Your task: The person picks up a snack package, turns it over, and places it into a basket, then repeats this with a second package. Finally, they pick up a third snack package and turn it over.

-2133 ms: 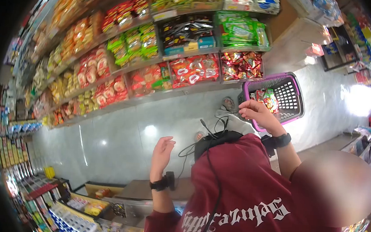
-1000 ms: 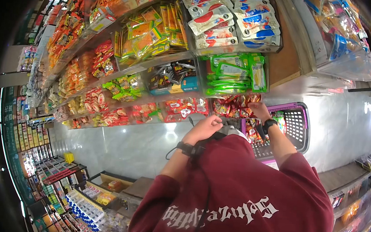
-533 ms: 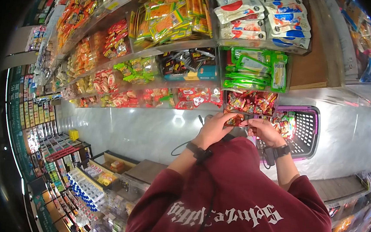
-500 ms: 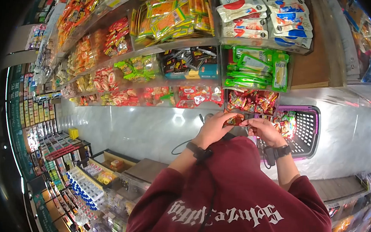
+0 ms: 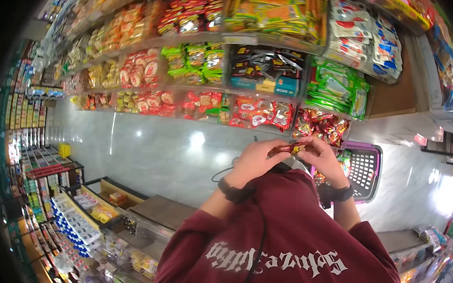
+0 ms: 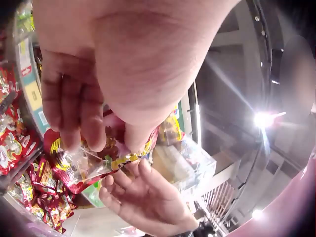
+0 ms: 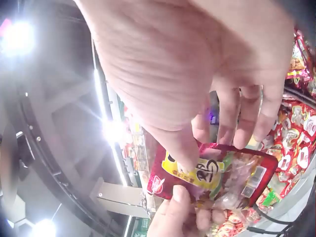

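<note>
The red packet is pinched in the grip of both left hand and right hand (its film looks crinkly); light, even pressure should be applied.

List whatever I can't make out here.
Fine print on the red packet: right wrist view, too small and blurred.
Part of the packet: head view, hidden by the left hand and right hand.
Some contents of the basket: head view, behind the right hand and wrist.
Far-left shelf labels: head view, too small.
</note>
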The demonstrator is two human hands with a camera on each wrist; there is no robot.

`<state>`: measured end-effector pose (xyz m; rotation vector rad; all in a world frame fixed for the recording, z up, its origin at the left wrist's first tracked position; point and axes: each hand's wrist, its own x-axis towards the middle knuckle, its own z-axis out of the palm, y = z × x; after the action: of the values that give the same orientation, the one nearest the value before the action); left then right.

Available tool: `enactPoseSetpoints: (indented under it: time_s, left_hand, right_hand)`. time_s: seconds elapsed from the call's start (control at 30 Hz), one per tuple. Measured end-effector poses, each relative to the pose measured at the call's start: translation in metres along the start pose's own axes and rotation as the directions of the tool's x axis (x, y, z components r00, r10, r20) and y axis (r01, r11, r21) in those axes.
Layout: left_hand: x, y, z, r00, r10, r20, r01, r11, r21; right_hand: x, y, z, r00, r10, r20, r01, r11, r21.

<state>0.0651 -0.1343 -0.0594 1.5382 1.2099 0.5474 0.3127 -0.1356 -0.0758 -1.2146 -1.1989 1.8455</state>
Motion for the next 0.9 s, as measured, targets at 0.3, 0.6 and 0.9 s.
enactPoseSetpoints:
  time_s: [0.3, 0.6, 0.9]
  left_hand:
    - [-0.138, -0.074, -0.067, 0.966, -0.16, -0.204, 0.134, 0.981, -0.137]
    - [-0.179, -0.102, -0.077, 0.876, -0.295, -0.382, 0.09, 0.877, -0.471]
    - [-0.16, -0.097, -0.12, 0.804, -0.389, -0.45, 0.262, 0.91, -0.32]
  right_hand:
    - [0.004, 0.015, 0.152, 0.996, 0.084, 0.005, -0.082, 0.98, -0.18]
    - [0.043, 0.004, 0.21, 0.981, 0.094, 0.171, -0.043, 0.958, -0.284]
    - [0.118, -0.008, 0.218, 0.936, 0.109, 0.336, -0.044, 0.98, -0.195]
